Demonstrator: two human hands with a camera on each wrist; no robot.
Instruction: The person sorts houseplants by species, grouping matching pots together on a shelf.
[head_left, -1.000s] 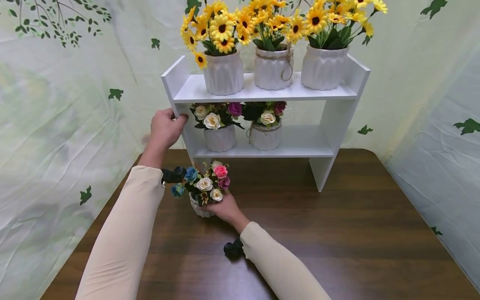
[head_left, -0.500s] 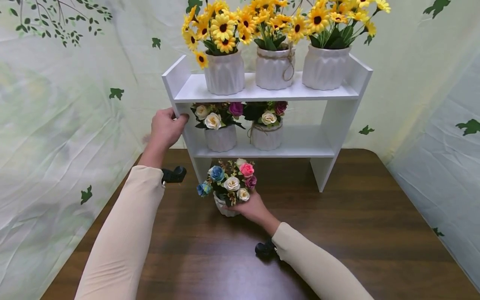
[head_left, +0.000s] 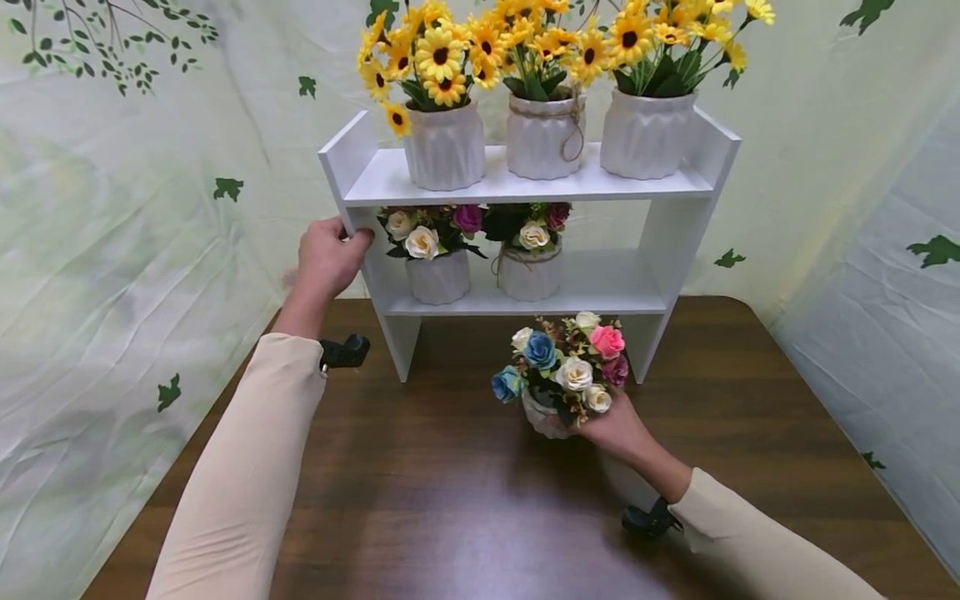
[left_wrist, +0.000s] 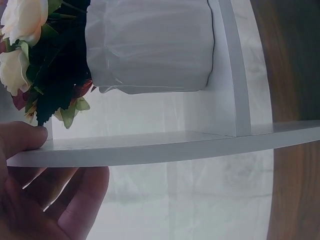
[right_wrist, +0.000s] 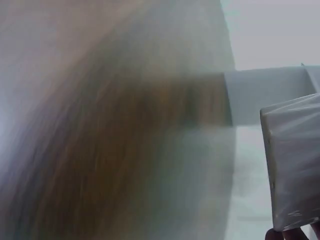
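Observation:
My left hand (head_left: 330, 254) grips the left side panel of a white two-tier shelf (head_left: 525, 200), thumb inside and fingers outside, as the left wrist view shows. My right hand (head_left: 618, 425) holds a white ribbed flower pot (head_left: 543, 414) with blue, pink, cream and purple roses, in front of the shelf's right half and over the table. The roses (head_left: 573, 373) hide part of that hand's grip. In the right wrist view the pot (right_wrist: 295, 160) appears at the right edge, fingertips (right_wrist: 292, 234) against it.
On the top board stand three white pots of yellow sunflowers (head_left: 438, 54). The lower board carries two pots of roses, one at the left (head_left: 438, 279) and one mid-shelf (head_left: 531, 275). The brown wooden table (head_left: 450, 517) lies below, with a leaf-print cloth backdrop (head_left: 150, 275) behind.
My right hand has carried the rose pot rightward, from below the shelf's left leg to near its right leg. My left hand stays on the side panel.

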